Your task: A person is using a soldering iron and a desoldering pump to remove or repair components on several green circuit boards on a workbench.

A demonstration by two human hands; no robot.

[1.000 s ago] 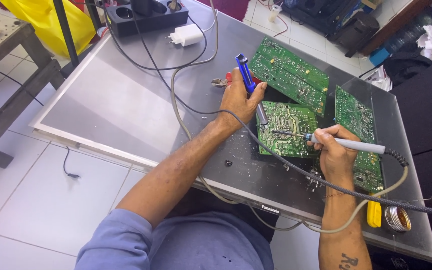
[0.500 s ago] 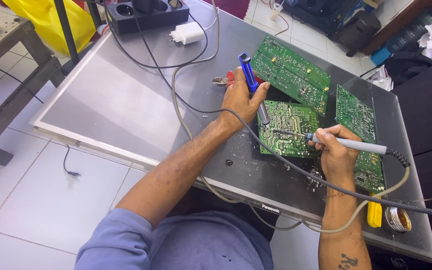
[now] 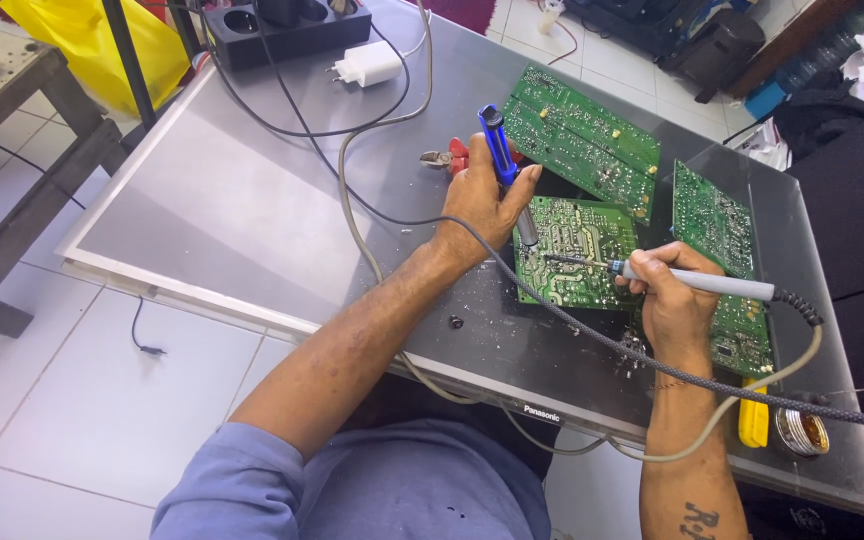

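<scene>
Far left on the counter (image 3: pixel 202 210), grey and flat, I see mostly bare surface, with a black power strip (image 3: pixel 282 25) and a white plug adapter (image 3: pixel 367 65) pushed to the far edge, probably so the cords feed in from behind and stay off the work. Red-handled cutters (image 3: pixel 449 157) lie just beyond my left hand (image 3: pixel 482 200), within easy reach. That hand's grip is closed round a blue desoldering pump (image 3: pixel 505 170), held nearly upright with its grey tip down at the near-left edge of the middle circuit board (image 3: pixel 580 250); my read is that the tilt keeps the nozzle ready right beside the joint being heated. A dark braided cable (image 3: pixel 592 335) runs under the wrist and off toward the right. The middle board lies solder side up, flat on the counter, with bits of solder debris scattered in front of it. A second green board (image 3: pixel 582 140) sits behind it, a third (image 3: pixel 717 260) to the right, partly under my right hand (image 3: pixel 672 300). That hand's grip is shut pen-style on a soldering iron (image 3: pixel 692 282), grey handle pointing right, tip resting on the middle board close to the pump nozzle; low angle likely for control. Far right near edge: a yellow-handled tool (image 3: pixel 752 425) and a round tin (image 3: pixel 802 432).
</scene>
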